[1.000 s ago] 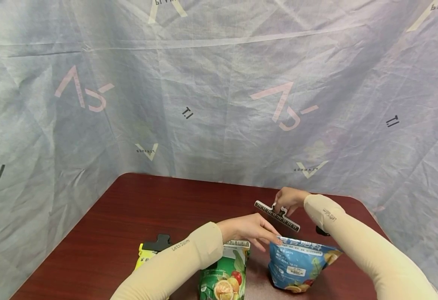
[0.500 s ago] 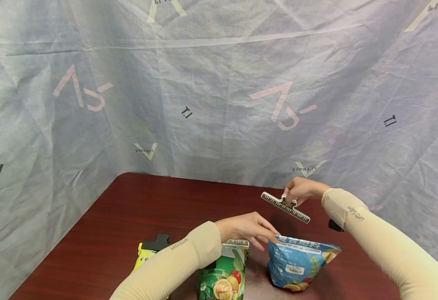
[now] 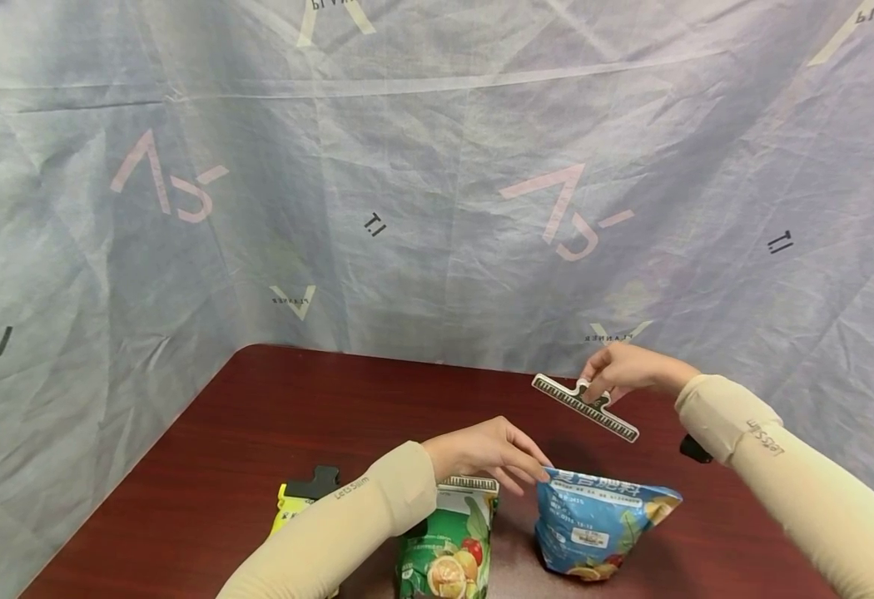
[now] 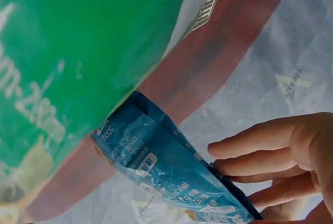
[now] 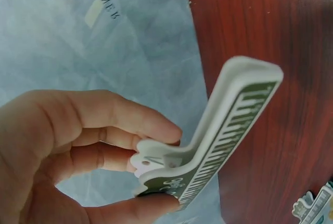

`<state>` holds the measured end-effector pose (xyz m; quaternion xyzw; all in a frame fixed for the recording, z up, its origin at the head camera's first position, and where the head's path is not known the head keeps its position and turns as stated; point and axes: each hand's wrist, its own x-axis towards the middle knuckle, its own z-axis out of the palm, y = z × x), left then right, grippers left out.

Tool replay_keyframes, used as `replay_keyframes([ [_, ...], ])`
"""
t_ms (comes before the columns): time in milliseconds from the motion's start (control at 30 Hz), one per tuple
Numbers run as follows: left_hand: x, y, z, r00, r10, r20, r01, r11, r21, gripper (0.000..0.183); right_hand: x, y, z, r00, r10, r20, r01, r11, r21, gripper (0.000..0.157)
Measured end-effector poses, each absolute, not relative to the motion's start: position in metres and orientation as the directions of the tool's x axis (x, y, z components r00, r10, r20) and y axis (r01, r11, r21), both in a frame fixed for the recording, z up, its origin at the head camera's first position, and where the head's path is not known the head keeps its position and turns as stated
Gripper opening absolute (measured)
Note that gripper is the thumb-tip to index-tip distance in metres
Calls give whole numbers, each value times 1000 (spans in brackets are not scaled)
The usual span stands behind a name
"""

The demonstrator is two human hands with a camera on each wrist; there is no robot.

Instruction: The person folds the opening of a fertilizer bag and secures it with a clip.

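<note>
A blue printed bag [image 3: 590, 520] with fruit pictures stands upright on the table, its top edge raised. My left hand [image 3: 491, 456] pinches the bag's upper left corner; in the left wrist view, the fingers [image 4: 255, 143] lie along the dark top edge. To the right and farther back, my right hand [image 3: 632, 370] holds a white and dark bag clip [image 3: 585, 408] in the air by its handles. In the right wrist view the clip [image 5: 223, 146] shows a piano-key pattern, with thumb and fingers on opposite sides of its handles.
Left of the blue bag stands a green fruit-printed bag [image 3: 448, 549] with a similar clip [image 3: 474, 484] across its top. A yellow bag [image 3: 287, 509] with a black clip [image 3: 313, 484] is partly behind my left sleeve. Grey printed cloth [image 3: 437, 208] hangs behind the dark red table [image 3: 317, 408].
My right hand has moved right and slightly up and away with the clip, apart from the blue bag. The left hand has stayed nearly still at the bag's corner.
</note>
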<state>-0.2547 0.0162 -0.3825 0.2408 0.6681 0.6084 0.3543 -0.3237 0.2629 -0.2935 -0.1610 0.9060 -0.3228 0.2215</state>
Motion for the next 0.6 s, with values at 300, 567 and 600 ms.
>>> replay_keyframes([
  [300, -254, 15, -389, -670, 735, -109, -25, 124, 992, 18, -309, 261, -277, -832, -485, -270, -200, 715, -670, 25],
  [567, -251, 14, -388, -683, 728, -61, 37, 117, 992, 16, -298, 260, -265, -830, -506, -236, -257, 722, -642, 27],
  [600, -250, 14, -388, -684, 727, -59, 41, 120, 992, 16, -297, 260, -264, -828, -509, -235, -263, 723, -639, 27],
])
